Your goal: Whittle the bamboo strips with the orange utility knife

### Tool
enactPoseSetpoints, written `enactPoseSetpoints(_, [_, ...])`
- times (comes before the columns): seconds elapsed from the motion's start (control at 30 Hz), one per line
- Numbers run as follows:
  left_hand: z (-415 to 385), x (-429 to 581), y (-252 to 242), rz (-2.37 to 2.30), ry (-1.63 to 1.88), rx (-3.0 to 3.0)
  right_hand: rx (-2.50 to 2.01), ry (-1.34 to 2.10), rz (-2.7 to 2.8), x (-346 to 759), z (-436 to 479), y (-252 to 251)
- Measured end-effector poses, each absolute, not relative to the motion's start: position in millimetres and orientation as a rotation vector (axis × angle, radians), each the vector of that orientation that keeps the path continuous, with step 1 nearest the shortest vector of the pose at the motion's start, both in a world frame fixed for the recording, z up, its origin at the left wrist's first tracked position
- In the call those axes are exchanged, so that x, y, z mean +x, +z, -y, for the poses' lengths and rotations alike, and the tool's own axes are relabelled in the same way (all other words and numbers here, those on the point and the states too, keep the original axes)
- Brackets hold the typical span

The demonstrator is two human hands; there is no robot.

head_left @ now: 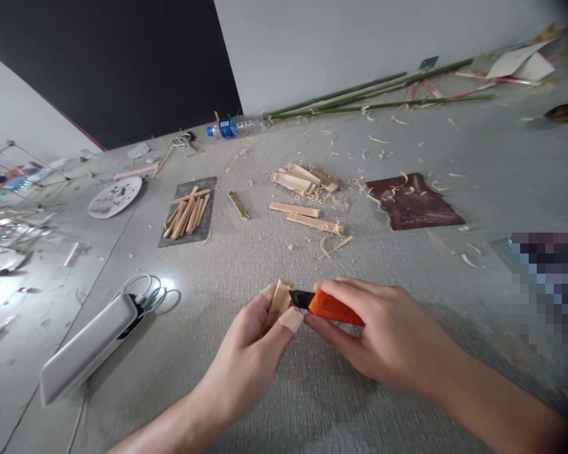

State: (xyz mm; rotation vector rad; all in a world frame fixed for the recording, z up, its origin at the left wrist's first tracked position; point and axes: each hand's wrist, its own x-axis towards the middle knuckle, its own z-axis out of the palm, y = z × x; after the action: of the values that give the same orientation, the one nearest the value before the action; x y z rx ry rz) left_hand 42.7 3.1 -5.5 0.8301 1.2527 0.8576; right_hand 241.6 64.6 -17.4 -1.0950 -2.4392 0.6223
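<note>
My left hand (260, 340) grips a short flat strip of bamboo (280, 299) between thumb and fingers, with pale tape or a plaster on the fingertips. In my right hand (383, 321) is an orange utility knife (334, 308). Its black tip touches or nearly touches the strip's right side, close to my left thumb. Two similar strips (293, 209) lie beyond my hands, in front of a small heap of split pieces (307, 178) with curled shavings around it.
At left lie a grey power bank (92, 347) with cables, a dark sheet (165, 236) bearing small sticks, and a white plate (116, 197). Brown sandpaper (416, 208) is at right. A plastic bottle (236, 126) and long green bamboo poles (360, 94) line the wall.
</note>
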Motion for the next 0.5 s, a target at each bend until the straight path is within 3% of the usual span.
enactPoseSetpoints(0.5, [-0.9,37.5,-10.6,-1.322,0.81,0.959,-1.062,0.65,2.427,243.4,-64.6,-15.7])
